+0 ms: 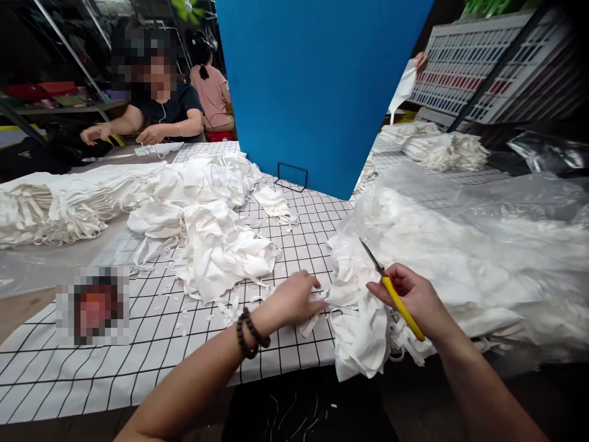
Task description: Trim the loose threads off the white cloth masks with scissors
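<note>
My right hand (411, 296) grips yellow-handled snips (391, 288), the thin blades pointing up and left over a heap of white cloth masks (363, 331) at the table's near edge. My left hand (294, 299), with a dark bead bracelet on the wrist, pinches a white strap at the left side of that heap. The heap spills out of a clear plastic bag (483, 245) to the right.
A second pile of white masks (207, 209) lies mid-table on the black-grid cloth (151, 331), with trimmed scraps around it. Stacked masks (50, 209) sit far left. A blue board (317, 86) stands behind. Two other people sit at the back left.
</note>
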A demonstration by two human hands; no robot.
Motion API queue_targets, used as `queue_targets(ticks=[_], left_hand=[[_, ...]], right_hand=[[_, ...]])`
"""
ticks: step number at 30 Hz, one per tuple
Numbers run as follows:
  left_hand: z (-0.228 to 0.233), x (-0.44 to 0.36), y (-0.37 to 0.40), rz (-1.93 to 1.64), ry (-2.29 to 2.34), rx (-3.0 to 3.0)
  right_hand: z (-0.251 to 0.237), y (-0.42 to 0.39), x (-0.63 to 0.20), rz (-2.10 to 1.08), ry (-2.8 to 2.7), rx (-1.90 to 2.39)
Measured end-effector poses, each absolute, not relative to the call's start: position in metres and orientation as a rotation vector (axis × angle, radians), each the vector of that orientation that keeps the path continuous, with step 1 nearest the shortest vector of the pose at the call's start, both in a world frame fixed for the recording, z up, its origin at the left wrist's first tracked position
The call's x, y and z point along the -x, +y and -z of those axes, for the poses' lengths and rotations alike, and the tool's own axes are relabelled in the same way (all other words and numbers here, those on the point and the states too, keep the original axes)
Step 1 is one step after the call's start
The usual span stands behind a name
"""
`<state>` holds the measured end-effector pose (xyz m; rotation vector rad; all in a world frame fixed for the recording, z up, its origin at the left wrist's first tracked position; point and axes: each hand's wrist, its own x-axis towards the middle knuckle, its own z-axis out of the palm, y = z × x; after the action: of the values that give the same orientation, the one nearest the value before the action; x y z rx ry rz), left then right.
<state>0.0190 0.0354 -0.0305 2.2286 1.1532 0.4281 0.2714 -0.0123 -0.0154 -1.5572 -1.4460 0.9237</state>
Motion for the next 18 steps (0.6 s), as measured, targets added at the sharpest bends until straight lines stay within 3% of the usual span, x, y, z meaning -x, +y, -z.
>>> queue_targets(ticks=[5,13,18], left_hand=[[0.057,-0.047,0.026,-0.508,1.139,-2.183],[0.011,-0.001,-0.026,-0.548,1.056,-1.634],[0.005,0.022,-0.049,-0.539,1.12,-1.434]], right_hand=[[0.024,-0.023,-0.277,-0.933,-1.489,1.551],[0.003,0.002,-0.233,-1.007,-1.87,1.249],[-0.007,0.055,-0.209,-1.138,-2.441,1.206]])
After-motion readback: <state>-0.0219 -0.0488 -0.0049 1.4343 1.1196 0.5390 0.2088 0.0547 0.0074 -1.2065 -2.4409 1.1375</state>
